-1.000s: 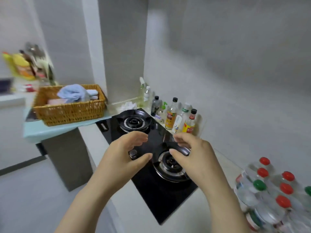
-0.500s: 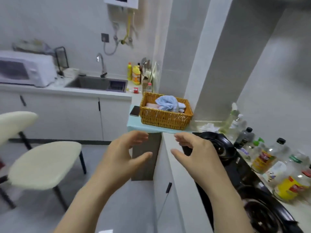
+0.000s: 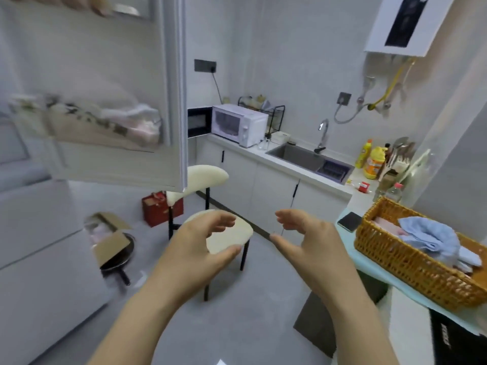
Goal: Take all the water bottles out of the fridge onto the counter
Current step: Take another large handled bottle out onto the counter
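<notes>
water bottles: none could be made out in this view, so their place stayed unknown. fridge door, swung open at the upper left of the frame, carried only blurred soft packets on its shelf. the fridge's interior lay beyond the left edge, and the lower fridge front filled the lower left.

left hand and right hand were raised at centre frame with palms facing each other and well apart. the fingers were loosely curved and the thumbs spread, and neither hand had hold of anything.

judged from the task, filled bottles would be fairly heavy for their size, thin-walled and easily dented. if chilled, they might be damp and slippery. a wrap round the mid-body, below the shoulder, would likely serve better than a pinch at the cap.

behind the hands stood a chair. at the right of the frame a wicker basket held a blue cloth, with a phone just beside it. one small capped bottle stood behind the basket, its contents impossible to tell. the counter at mid-right bore a microwave and a sink.
</notes>
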Demonstrator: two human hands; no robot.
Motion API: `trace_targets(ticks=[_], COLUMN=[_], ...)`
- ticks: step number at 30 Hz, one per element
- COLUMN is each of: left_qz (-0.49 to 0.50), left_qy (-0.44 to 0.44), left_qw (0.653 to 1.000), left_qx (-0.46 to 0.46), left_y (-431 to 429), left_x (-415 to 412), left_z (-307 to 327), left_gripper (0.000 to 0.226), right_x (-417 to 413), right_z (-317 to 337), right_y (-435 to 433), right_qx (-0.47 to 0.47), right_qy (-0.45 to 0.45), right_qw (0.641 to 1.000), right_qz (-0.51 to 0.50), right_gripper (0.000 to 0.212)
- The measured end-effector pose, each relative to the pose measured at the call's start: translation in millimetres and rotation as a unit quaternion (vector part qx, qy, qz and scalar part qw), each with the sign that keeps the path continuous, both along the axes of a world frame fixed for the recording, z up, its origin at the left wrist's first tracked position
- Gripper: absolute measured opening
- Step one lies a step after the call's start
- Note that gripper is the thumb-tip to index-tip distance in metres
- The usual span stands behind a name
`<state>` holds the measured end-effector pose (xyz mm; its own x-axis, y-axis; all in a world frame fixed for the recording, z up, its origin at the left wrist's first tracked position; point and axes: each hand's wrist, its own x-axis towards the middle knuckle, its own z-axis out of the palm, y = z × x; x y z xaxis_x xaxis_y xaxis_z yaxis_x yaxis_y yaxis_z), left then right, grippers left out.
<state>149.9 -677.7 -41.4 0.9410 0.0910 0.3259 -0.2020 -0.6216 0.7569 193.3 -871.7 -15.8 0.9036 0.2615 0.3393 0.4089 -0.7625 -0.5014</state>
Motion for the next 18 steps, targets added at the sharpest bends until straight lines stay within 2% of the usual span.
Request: trace_targets(ticks=[7,18], left_qz=[0.144,0.324], left_qy=[0.005,0.001], left_qw=[0.989,0.946], left_qx=[0.009,0.002], left_y=[47,166], left_x=[-45,-156], left_z=[6,18], left_gripper=[0.040,0.039], right_x=[6,-45], right_z=[-3,3], right_y=[65,230], right_qx=[0.039,0.043], right_qy=[0.015,-0.001], right_qw=[0.990,0.949], right_qz=[0.134,0.312], right_gripper=[0.037,0.035])
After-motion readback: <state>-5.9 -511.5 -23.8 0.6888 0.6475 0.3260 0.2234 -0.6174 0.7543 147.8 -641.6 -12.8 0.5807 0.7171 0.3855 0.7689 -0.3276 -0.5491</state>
